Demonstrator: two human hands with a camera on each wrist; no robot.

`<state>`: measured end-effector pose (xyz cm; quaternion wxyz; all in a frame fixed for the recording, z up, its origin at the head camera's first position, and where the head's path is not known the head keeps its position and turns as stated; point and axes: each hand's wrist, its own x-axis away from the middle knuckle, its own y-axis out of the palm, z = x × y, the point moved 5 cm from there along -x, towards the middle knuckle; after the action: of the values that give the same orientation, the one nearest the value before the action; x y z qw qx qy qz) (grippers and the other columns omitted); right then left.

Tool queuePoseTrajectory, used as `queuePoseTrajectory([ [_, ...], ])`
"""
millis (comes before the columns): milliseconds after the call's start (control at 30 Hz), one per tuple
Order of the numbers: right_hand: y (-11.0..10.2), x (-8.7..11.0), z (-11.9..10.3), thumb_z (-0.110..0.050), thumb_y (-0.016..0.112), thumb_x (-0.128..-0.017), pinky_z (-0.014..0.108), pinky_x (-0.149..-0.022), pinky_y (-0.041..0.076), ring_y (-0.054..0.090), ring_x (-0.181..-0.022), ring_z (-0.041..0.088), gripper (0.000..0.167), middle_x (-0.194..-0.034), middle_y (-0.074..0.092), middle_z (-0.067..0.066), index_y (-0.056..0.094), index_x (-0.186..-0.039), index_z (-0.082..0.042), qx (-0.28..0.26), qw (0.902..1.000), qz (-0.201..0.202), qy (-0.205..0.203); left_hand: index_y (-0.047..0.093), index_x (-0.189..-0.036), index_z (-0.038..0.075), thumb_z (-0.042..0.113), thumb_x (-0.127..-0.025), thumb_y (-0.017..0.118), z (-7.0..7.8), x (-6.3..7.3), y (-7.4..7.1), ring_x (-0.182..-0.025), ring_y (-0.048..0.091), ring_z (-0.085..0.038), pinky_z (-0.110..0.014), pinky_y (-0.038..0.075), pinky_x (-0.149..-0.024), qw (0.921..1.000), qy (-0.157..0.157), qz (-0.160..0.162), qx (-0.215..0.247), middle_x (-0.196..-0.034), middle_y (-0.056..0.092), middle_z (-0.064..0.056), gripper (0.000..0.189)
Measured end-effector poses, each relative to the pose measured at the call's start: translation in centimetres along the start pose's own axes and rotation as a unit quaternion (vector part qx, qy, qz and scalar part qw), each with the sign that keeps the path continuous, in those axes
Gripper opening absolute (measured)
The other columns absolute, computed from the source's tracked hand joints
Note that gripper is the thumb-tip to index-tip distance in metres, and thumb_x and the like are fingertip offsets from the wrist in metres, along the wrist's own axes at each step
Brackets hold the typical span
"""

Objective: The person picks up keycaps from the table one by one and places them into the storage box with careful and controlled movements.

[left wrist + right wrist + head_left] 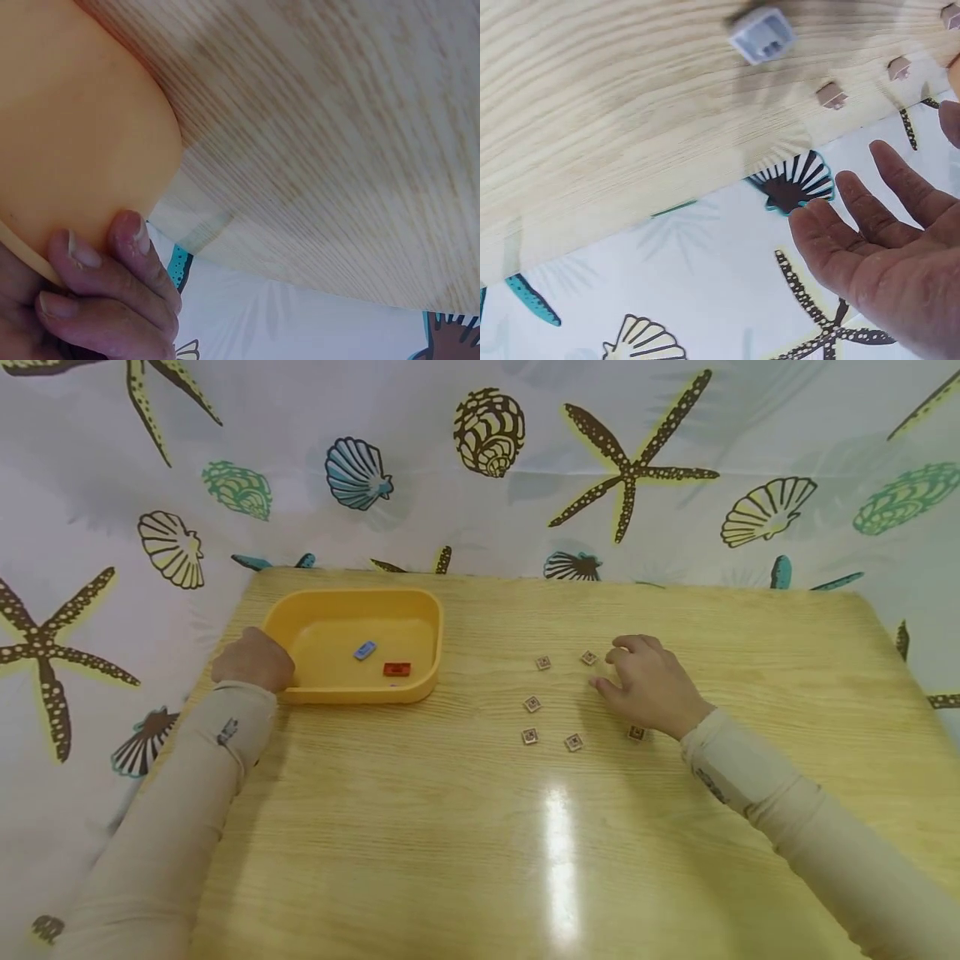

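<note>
Left hand (pixel 253 662) grips the yellow tray (pixel 337 696) at eight o'clock; inside, blue block (pixel 365 650) near centre, red block (pixel 397 669) at four, possibly another sliver (pixel 393 685) at five. Right hand (pixel 647 683): fingers loose, released.

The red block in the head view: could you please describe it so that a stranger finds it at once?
On the wooden table, find the yellow tray that the left hand grips, at the left. Inside, the red block lies toward the near right corner. Its red colour sets it apart from the blue block, which lies farther back and to its left.
</note>
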<state>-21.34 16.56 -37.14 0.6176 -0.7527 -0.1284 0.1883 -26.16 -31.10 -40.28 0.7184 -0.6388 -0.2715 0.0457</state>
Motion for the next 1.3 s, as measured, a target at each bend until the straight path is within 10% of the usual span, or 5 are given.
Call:
queuePoseTrajectory([
  [533,0.9,4.5,4.7,-0.027,0.065,-0.083,0.057,-0.079,0.051,0.063,-0.096,0.045,0.033,-0.098,0.068,0.027,0.062,-0.059,-0.005,0.014,0.9988,-0.022,0.042,0.041,-0.121,-0.009,0.024,-0.094,0.031,-0.1,0.0,-0.1,-0.084,0.061,-0.036,-0.045,0.051,-0.064,0.9999,-0.004,-0.009,-0.007,-0.099,0.059,-0.03,0.043],
  [1300,1.7,3.5,3.4,-0.009,0.057,-0.082,0.057,-0.079,0.051,0.062,-0.103,0.044,0.038,-0.095,0.07,0.022,0.04,-0.048,-0.012,-0.006,0.9993,-0.03,0.023,0.039,-0.123,-0.009,0.025,-0.095,0.031,0.0,0.0,-0.1,-0.083,0.061,-0.036,-0.043,0.051,-0.061,0.9998,0.004,-0.017,-0.008,-0.098,0.059,-0.03,0.045],
])
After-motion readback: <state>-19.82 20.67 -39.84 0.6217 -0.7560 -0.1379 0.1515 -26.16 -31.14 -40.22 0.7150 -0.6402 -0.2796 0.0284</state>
